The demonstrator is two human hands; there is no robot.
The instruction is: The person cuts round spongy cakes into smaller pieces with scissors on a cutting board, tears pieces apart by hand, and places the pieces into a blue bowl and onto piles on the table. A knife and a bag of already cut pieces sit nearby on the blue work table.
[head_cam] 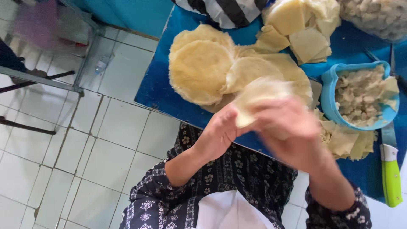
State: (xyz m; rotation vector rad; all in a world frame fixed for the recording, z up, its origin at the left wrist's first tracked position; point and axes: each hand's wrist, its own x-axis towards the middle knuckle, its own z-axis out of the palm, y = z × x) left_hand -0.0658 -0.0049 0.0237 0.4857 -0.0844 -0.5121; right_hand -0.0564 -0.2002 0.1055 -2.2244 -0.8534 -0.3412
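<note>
Both hands are raised together just above the near edge of the blue table (152, 91), forearms rising from dark flower-printed sleeves (241, 169) at six o'clock. The left hand (220, 131) has its fingers curled up, pinching the lower left edge of a thin, pale round wrapper (258, 99). The right hand (292, 135), blurred, wraps around the same wrapper from the four o'clock side; it grasps the sheet, though its separate fingers cannot be made out. The wrapper is held in the air between them, partly covering the heap behind it.

That heap of round wrappers (203, 70) lies at eleven o'clock from the hands, at least four overlapping discs; an exact count is not possible. One blue bowl (328, 95) of pale chopped filling sits at two o'clock. Folded square pieces (305, 40) are stacked at one o'clock, and more folded pieces (352, 142) lie beneath the bowl. One knife with a green handle (391, 174) lies at four o'clock. White floor tiles (85, 140) fill the left side.
</note>
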